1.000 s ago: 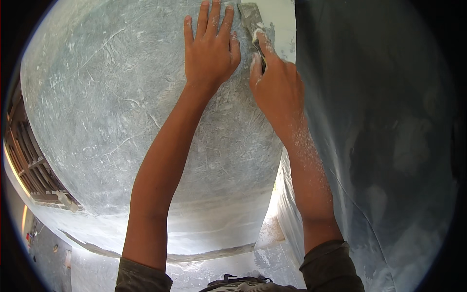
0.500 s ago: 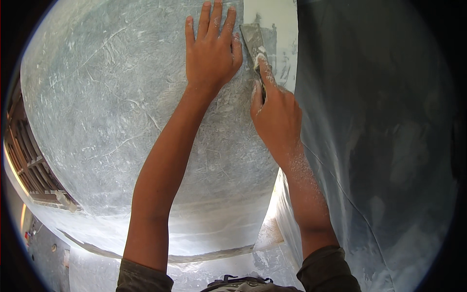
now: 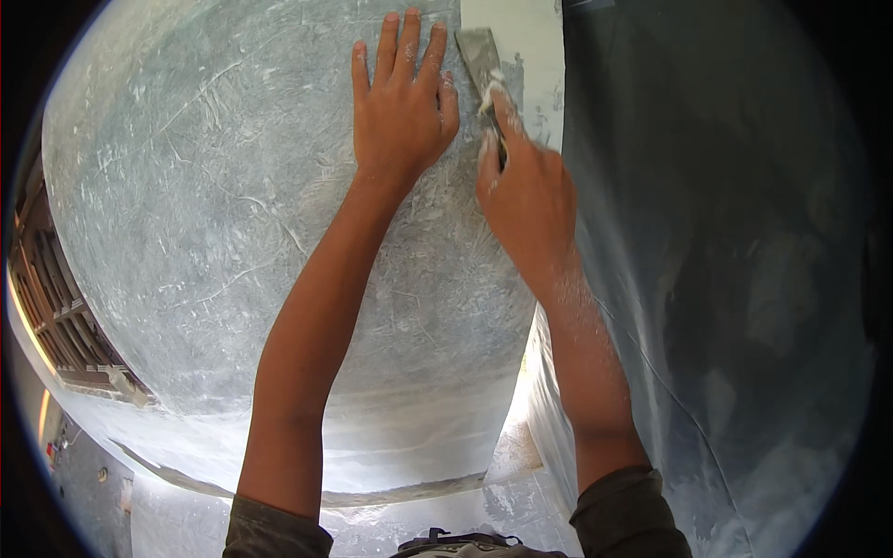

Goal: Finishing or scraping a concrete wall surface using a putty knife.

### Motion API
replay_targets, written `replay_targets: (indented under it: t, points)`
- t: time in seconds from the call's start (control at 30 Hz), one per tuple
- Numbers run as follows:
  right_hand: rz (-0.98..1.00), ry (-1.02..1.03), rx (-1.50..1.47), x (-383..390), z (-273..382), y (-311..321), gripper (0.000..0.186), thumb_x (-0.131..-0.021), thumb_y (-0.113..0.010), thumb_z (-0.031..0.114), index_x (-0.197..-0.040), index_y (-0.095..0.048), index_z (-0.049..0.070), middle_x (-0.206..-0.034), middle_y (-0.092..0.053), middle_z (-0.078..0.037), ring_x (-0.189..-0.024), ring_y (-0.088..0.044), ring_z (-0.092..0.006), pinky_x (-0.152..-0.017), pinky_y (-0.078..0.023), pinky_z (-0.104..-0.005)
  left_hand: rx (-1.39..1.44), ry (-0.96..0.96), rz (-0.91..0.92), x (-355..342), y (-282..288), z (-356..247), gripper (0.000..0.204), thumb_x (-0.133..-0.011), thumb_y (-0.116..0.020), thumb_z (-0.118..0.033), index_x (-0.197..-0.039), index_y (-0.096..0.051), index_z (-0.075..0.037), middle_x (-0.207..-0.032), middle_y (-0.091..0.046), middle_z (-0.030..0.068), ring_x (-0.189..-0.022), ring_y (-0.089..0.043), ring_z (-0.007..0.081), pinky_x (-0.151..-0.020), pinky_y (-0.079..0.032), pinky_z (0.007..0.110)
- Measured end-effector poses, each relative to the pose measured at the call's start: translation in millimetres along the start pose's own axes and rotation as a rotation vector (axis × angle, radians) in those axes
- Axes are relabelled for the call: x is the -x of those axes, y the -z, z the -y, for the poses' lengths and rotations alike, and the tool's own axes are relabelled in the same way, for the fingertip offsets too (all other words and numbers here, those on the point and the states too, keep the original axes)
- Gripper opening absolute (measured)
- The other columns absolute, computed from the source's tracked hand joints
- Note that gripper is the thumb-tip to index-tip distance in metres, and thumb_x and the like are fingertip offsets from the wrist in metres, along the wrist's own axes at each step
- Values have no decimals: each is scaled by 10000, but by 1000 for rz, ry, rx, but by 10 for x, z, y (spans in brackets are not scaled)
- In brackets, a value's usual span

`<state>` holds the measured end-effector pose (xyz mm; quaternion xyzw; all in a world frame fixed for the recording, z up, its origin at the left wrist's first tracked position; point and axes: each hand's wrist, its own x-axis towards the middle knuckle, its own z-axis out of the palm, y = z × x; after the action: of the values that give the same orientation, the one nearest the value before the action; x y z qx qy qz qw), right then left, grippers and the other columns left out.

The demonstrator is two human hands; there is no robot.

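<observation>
My left hand [image 3: 402,112] rests flat on the grey wall [image 3: 260,214], fingers spread and pointing up. To its right, my right hand [image 3: 530,177] grips a putty knife [image 3: 481,58], index finger stretched along it toward the blade. White paste sits at the base of the blade, and the handle is mostly hidden in my palm. The blade lies against the wall where grey meets a white strip [image 3: 521,23] at the right edge. White dust speckles my right forearm and some fingers.
A translucent plastic sheet [image 3: 744,279] hangs right of the wall edge, with a thin dark line running down it. A brown slatted window frame [image 3: 70,288] stands at far left. Below lies a grey floor [image 3: 93,493] with small items at lower left.
My right hand and the putty knife have moved slightly up along the white strip, uncovering less of its upper part. My left hand stays in place on the wall.
</observation>
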<state>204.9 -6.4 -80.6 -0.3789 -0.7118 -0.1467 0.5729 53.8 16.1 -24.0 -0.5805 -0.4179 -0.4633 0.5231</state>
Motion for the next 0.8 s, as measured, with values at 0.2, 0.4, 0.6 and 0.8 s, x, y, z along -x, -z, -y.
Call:
replay_targets:
  t: [0.2, 0.4, 0.6, 0.8]
  points:
    - [70, -15, 11, 97, 49, 21, 493, -977, -565, 172, -1460, -504, 97, -832, -712, -223, -772, -715, -398, -719, -572, -479, -19, 20, 42, 9, 58, 8, 559, -923, -533, -174, -1447, -484, 12, -1584, -352, 220, -1506, -254, 383, -1203, -183, 587]
    - [-33, 39, -6, -111, 4, -15, 497, -982, -563, 174, -1471, -496, 118, -815, -709, -225, -766, -717, -399, -719, -575, -467, 7, 21, 20, -10, 34, -16, 563, -920, -528, -171, -1451, -480, 11, -1581, -353, 229, -1505, -257, 386, -1205, -180, 586]
    - [90, -47, 9, 156, 84, -22, 471, -983, -559, 190, -1447, -526, 117, -823, -709, -229, -797, -721, -395, -741, -576, -467, -1, 3, -3, 31, 34, 57, 566, -910, -534, -161, -1448, -483, 11, -1579, -355, 233, -1497, -271, 396, -1200, -188, 593]
    - [-124, 127, 48, -196, -22, -55, 546, -982, -540, 180, -1506, -425, 80, -757, -696, -212, -679, -715, -383, -621, -585, -479, 10, -24, -45, 3, -28, 9, 573, -894, -548, -160, -1439, -490, 10, -1580, -357, 224, -1495, -277, 397, -1196, -197, 597]
